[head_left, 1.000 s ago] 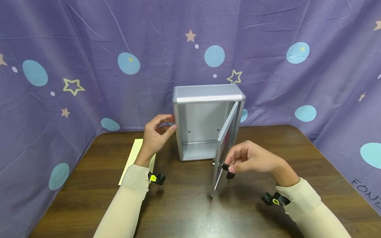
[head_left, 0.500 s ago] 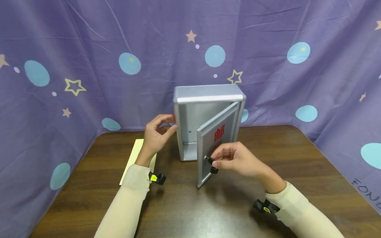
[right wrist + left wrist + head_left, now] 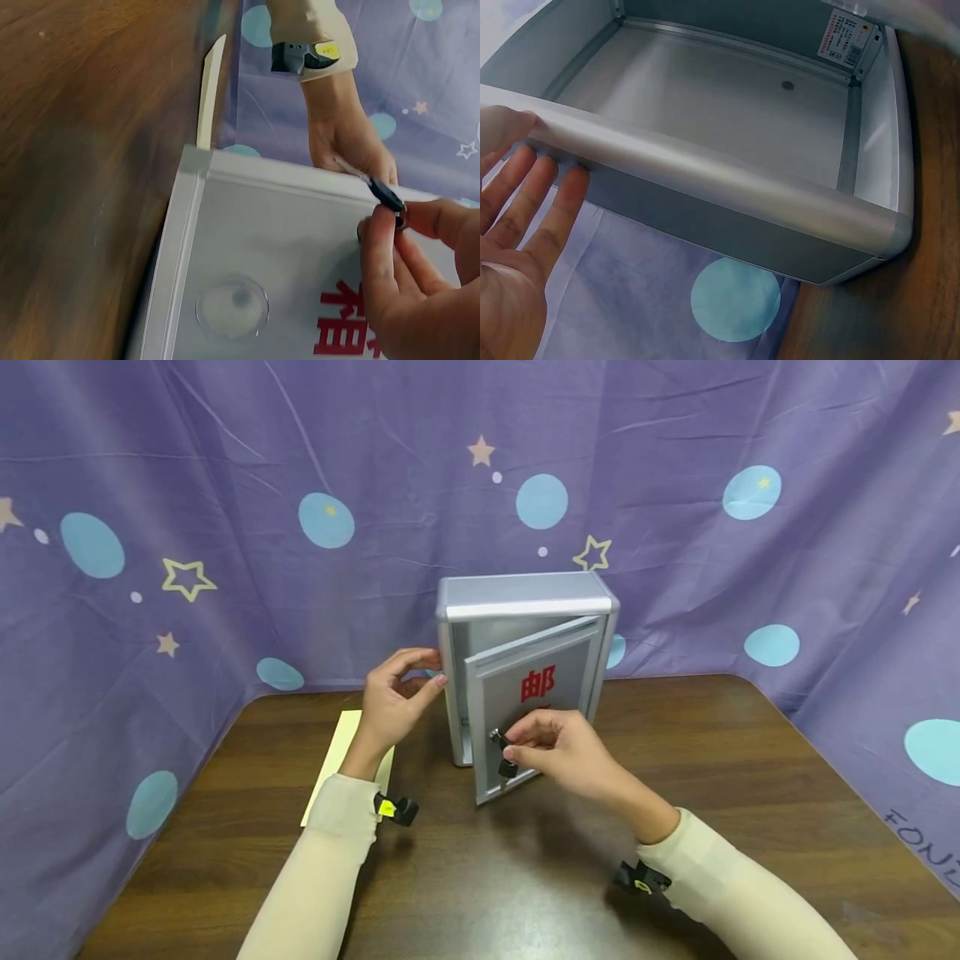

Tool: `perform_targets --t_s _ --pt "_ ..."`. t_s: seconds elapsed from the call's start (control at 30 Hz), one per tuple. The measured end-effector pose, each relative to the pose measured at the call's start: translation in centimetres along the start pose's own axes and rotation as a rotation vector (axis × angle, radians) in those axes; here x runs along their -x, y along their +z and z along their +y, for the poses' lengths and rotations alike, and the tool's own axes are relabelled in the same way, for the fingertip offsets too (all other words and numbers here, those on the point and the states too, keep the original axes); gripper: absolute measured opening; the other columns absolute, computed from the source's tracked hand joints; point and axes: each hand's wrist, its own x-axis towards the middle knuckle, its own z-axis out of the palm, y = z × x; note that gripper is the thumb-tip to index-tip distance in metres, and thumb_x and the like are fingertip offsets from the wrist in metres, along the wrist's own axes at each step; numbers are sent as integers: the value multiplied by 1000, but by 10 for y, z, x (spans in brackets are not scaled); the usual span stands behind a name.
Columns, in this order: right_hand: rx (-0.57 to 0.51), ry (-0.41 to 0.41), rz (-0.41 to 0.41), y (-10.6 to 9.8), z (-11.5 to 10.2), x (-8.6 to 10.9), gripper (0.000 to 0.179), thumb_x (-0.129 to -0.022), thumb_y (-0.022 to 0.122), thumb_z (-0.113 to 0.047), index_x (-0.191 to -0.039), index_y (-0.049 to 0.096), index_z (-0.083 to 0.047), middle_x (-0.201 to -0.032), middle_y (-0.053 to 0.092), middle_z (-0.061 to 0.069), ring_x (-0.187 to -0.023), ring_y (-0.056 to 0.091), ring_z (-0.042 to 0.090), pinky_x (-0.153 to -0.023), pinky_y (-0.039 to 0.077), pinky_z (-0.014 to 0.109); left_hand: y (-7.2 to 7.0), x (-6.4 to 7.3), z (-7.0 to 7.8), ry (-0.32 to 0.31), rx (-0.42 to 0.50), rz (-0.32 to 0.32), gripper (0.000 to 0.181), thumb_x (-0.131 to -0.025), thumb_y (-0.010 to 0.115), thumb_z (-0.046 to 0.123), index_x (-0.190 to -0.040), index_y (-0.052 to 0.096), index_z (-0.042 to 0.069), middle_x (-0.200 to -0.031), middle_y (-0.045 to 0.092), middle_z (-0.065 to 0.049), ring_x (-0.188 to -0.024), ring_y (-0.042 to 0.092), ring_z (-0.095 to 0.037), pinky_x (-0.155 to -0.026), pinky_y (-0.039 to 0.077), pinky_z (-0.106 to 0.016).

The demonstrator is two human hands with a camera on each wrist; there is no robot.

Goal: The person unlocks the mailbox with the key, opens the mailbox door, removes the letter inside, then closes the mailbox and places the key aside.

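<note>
A silver metal mailbox [image 3: 525,590] stands upright on the table. Its door [image 3: 482,693], hinged at the right and marked with red characters, is ajar. A black-headed key [image 3: 501,741] sits in the door lock, and a second key [image 3: 507,770] dangles from it. My right hand [image 3: 562,747] pinches the key in the lock between thumb and fingers. At the mailbox's left side, my left hand [image 3: 393,706] rests its fairly straight fingers on the outer wall, thumb on the front rim, as the left wrist view shows. The part of the interior seen there holds a white label [image 3: 845,37].
A pale yellow paper [image 3: 330,760] lies on the wooden table [image 3: 450,877] beneath my left wrist. Behind the mailbox hangs a purple curtain [image 3: 405,460] with stars and blue dots. A round clear disc [image 3: 232,307] is on the door's lower part.
The door has swung leftward toward the box, from wide open to ajar, with my right hand moving left on the key. My left hand stays against the mailbox's side.
</note>
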Motion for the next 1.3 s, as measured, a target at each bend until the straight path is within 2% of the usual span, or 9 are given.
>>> perform_targets --t_s 0.2,0.33,0.47,0.77,0.93,1.13,1.3 --pt "66 -14 74 11 -1 -11 14 -89 80 -9 -100 75 -3 -89 76 6 -76 70 18 -64 57 25 1 -1 6 -18 -16 3 35 -82 71 -22 -116 65 -18 -110 64 -32 -98 68 -19 -79 61 -24" --pt "122 -66 132 17 4 -18 12 -88 81 -9 -98 75 -5 -88 76 4 -76 70 16 -65 58 26 3 -2 12 -31 -27 0 35 -82 70 -23 -116 63 -20 -112 64 -33 -98 68 -22 -80 61 -25" --pt "172 -112 182 23 7 -24 10 -87 81 -6 -95 75 -4 -87 76 4 -76 71 14 -67 61 27 3 -1 11 -43 -31 -1 35 -83 71 -21 -117 64 -18 -113 64 -32 -99 68 -24 -80 61 -25" --pt "231 -66 288 34 1 -34 10 -86 81 -6 -93 76 -4 -87 77 5 -75 71 15 -67 61 29 0 1 0 -29 -22 -17 32 -87 75 -11 -118 68 -9 -113 67 -20 -100 68 -18 -80 62 -29" --pt "250 -60 325 38 1 -39 8 -86 81 -8 -92 76 -4 -85 76 4 -74 70 16 -68 61 31 0 0 1 -24 -9 -20 32 -87 75 -9 -118 69 -8 -113 67 -19 -101 68 -19 -81 62 -29" --pt "253 -94 362 42 3 -43 8 -85 81 -6 -91 77 -3 -83 76 5 -72 71 16 -67 62 31 -1 1 1 -21 -8 -16 32 -87 74 -10 -118 69 -9 -113 67 -18 -102 68 -19 -82 62 -30" --pt "262 -137 392 47 4 -44 7 -85 79 -4 -91 76 0 -81 76 6 -70 72 15 -64 62 27 -1 1 3 -41 -12 -7 32 -86 72 -15 -118 67 -12 -114 67 -20 -101 68 -17 -83 61 -27"
